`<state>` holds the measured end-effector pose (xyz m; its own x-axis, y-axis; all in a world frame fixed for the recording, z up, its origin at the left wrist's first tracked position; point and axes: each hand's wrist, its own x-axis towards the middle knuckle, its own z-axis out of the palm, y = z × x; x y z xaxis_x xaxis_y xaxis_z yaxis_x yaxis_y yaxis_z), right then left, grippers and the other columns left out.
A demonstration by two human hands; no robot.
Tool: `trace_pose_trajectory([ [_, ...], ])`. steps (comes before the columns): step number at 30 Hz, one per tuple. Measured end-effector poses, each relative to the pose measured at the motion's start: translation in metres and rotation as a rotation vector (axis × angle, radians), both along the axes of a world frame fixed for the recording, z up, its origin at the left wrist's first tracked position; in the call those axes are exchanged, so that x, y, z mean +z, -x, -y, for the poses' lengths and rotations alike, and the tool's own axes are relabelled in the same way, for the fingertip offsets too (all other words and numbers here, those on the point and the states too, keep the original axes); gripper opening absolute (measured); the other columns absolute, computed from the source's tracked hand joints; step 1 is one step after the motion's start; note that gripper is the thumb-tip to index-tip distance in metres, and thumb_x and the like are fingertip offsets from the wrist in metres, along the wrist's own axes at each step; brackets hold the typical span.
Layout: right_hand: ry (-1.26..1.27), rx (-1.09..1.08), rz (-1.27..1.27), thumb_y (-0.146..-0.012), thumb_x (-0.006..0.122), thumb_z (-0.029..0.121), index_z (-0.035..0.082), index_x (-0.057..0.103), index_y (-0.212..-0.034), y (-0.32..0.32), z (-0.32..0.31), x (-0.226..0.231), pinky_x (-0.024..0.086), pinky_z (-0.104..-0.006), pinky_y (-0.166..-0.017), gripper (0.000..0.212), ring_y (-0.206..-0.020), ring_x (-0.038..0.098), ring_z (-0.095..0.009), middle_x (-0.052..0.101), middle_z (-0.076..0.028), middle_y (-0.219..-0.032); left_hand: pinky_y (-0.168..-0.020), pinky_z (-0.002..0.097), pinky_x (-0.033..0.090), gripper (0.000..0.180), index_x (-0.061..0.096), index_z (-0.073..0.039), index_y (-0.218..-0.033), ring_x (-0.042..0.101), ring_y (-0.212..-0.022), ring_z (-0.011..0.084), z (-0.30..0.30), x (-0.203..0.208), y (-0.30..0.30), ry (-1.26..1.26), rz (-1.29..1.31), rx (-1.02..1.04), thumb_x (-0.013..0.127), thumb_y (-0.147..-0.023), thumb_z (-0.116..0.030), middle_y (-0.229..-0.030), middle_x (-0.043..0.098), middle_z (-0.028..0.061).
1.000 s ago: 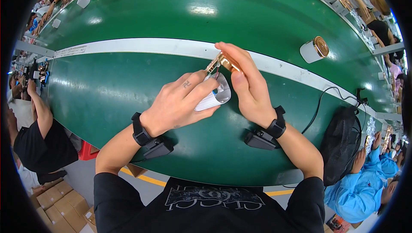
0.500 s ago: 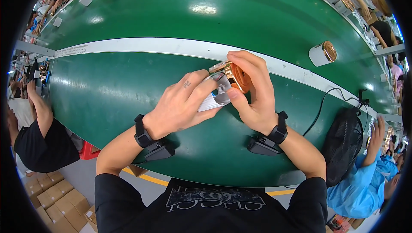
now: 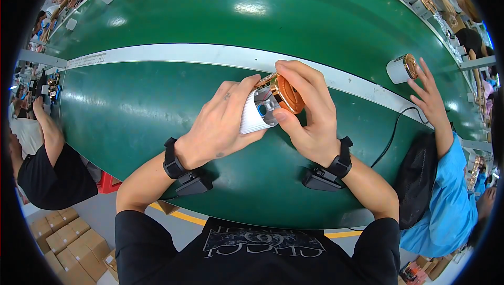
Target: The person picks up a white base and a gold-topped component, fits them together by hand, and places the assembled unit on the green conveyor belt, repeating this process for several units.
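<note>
Over the green table, my left hand (image 3: 212, 119) is closed around a white ribbed cylindrical housing (image 3: 252, 119). My right hand (image 3: 315, 109) grips a copper-coloured round cap (image 3: 290, 96) with a shiny gold rim, its thumb at the lower edge. The cap sits tilted at the housing's open end, and a gap between them shows thin wires and a blue-ringed round part (image 3: 262, 110) inside. Whether the two parts are joined is hidden by my fingers. Each wrist wears a black strap with a small black box that hangs near the table.
Beyond a white rail (image 3: 173, 53) lies a green belt (image 3: 210, 17). A white cylinder with a copper top (image 3: 398, 70) lies there, a co-worker's hand (image 3: 433, 98) beside it. On the right are a black mesh bag (image 3: 417, 180) and black cable (image 3: 389, 138). Cardboard boxes (image 3: 79, 243) stand at lower left.
My left fingers have shifted from the opening onto the housing's outer side, exposing its inside. A blue-sleeved co-worker's hand has reached in to the white cylinder on the belt. The hand at top left is gone.
</note>
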<state>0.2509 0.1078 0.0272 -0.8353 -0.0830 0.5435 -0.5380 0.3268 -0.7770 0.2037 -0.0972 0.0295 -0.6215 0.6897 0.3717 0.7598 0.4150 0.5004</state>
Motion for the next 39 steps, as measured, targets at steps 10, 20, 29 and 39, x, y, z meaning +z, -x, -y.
trace_pose_trajectory([
  [10, 0.004, -0.01, -0.034, -0.097, 0.068, 0.032, -0.007, 0.053, -0.139, -0.0031, -0.0007, -0.0029, 0.048, -0.0394, -0.102, 0.06, -0.126, 0.055, -0.031, 0.05, -0.022, -0.141, -0.089, 0.0439, 0.052, 0.091, 0.038, 0.007, -0.142, 0.058, -0.105, 0.0379, -0.0014, 0.0, -0.0009, 0.006, 0.015, -0.007, 0.085, -0.067, -0.012, -0.122, 0.059, 0.0215],
  [20, -0.004, -0.045, -0.026, -0.096, 0.069, 0.033, -0.006, 0.054, -0.139, -0.0063, -0.0014, -0.003, 0.049, -0.0397, -0.102, 0.061, -0.126, 0.055, -0.031, 0.051, -0.022, -0.141, -0.088, 0.0432, 0.052, 0.09, 0.039, 0.006, -0.142, 0.058, -0.103, 0.0374, -0.0023, -0.0012, -0.0019, 0.005, -0.017, 0.008, 0.085, -0.066, -0.013, -0.119, 0.06, 0.0204],
  [29, 0.004, -0.035, -0.002, -0.095, 0.07, 0.033, -0.006, 0.054, -0.14, -0.0062, -0.0004, -0.0046, 0.048, -0.04, -0.102, 0.061, -0.126, 0.055, -0.032, 0.051, -0.022, -0.141, -0.088, 0.0428, 0.051, 0.089, 0.04, 0.006, -0.141, 0.058, -0.102, 0.0372, -0.0023, -0.0019, -0.0016, 0.018, -0.024, 0.014, 0.084, -0.066, -0.013, -0.115, 0.061, 0.0201],
  [39, -0.013, -0.03, -0.011, -0.094, 0.072, 0.031, -0.004, 0.055, -0.14, -0.0063, -0.0009, -0.0035, 0.049, -0.0402, -0.101, 0.06, -0.125, 0.057, -0.032, 0.052, -0.022, -0.14, -0.088, 0.0425, 0.051, 0.088, 0.041, 0.005, -0.14, 0.058, -0.101, 0.0376, -0.0027, -0.0004, -0.0017, 0.01, -0.023, 0.015, 0.084, -0.066, -0.013, -0.113, 0.061, 0.0199],
])
